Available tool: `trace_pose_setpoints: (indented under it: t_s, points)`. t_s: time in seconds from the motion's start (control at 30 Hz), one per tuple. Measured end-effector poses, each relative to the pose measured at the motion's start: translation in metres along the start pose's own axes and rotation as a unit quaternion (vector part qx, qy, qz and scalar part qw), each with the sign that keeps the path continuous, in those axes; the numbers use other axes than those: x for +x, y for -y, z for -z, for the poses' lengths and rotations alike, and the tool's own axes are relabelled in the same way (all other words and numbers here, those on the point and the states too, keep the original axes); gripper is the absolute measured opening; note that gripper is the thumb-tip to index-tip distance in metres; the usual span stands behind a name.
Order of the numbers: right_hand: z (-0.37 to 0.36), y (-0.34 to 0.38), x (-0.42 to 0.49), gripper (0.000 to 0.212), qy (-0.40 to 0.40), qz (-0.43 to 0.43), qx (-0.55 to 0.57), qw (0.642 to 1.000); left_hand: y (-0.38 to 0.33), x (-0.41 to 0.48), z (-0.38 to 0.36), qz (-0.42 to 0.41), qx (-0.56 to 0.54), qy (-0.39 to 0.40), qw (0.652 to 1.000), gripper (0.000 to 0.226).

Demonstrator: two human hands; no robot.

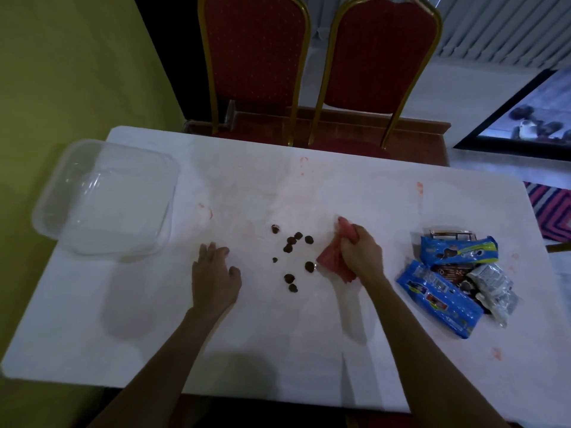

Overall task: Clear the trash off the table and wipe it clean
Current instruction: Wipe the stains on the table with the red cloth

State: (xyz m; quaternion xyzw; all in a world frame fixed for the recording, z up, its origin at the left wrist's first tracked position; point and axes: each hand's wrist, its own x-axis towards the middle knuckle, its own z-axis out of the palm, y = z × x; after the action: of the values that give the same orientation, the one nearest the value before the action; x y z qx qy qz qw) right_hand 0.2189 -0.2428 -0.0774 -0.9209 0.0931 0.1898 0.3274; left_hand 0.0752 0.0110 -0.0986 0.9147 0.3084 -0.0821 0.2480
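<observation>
Ten-odd dark brown crumb lumps (pixel 293 257) on white table (pixel 278 335): light, crumbly. Right hand (pixel 360 253) fisted round soft pink cloth (pixel 332 261); left hand (pixel 213 273) flat, empty.

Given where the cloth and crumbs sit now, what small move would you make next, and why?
Probably sweep the pink cloth in the right hand leftward, pushing the dark crumbs toward the open left hand; they lie scattered between the two.

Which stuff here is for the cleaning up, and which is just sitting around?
For the job: pink cloth in the right hand; dark brown crumbs; blue snack wrappers; red smears; white table.
Just there: clear plastic container; two red chairs.
</observation>
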Motion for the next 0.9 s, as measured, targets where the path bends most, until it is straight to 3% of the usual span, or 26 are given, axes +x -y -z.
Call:
trace_pose_setpoints:
  t_s: [0.1,0.17,0.3,0.47,0.63,0.73,0.83,0.9]
  points:
    - [-0.009,0.01,-0.01,0.029,0.011,-0.011,-0.039,0.999,0.028,-0.007,-0.005,0.02,0.017,-0.048,0.999,0.051]
    - [-0.028,0.027,-0.023,0.022,0.063,0.007,-0.011,0.998,0.047,-0.01,-0.007,0.034,0.022,-0.071,0.997,0.056]
    - [-0.059,0.066,-0.046,0.031,0.154,0.058,-0.018,0.986,0.082,-0.015,-0.012,0.046,0.023,-0.103,0.993,0.061]
    - [-0.05,0.083,-0.021,0.041,0.077,0.05,0.002,0.996,0.101,-0.019,-0.02,0.029,0.042,-0.126,0.991,0.064]
    - [-0.044,0.111,0.008,0.029,0.02,0.085,-0.035,0.996,0.095,-0.019,-0.026,0.041,0.055,-0.157,0.985,0.061]
    - [-0.069,0.122,-0.006,0.024,0.057,0.07,-0.079,0.993,0.095,-0.019,-0.025,0.033,0.074,-0.166,0.983,0.061]
    - [-0.109,0.126,-0.036,0.049,0.118,0.099,-0.094,0.984,0.096,-0.017,-0.025,0.046,0.076,-0.157,0.983,0.063]
    - [-0.132,0.129,-0.05,0.049,0.152,0.14,-0.115,0.972,0.097,-0.016,-0.025,0.049,0.078,-0.154,0.984,0.064]
